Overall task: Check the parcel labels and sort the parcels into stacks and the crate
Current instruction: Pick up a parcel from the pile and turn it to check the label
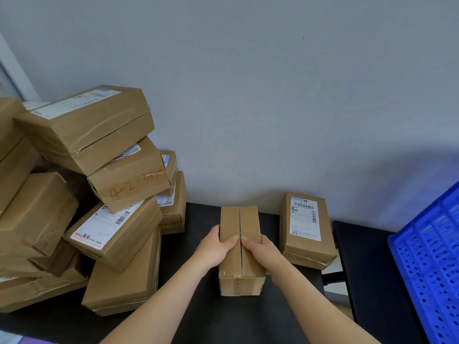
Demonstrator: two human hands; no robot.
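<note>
A small brown cardboard parcel (240, 220) lies on the black table (198, 306), its taped seam up and no label showing. My left hand (215, 247) grips its left side with the thumb on top. My right hand (260, 249) grips its right side, thumb on top beside the seam. To the right lies a second parcel (306, 229) with its white label facing up. A blue plastic crate (429, 256) stands at the far right. A heap of several brown parcels (82, 184) fills the left side.
A grey wall rises right behind the table. One heap parcel bears red writing "4-2-3520" (135, 184). A gap with a pale surface (334, 274) separates the table from the dark surface (365, 264) under the crate.
</note>
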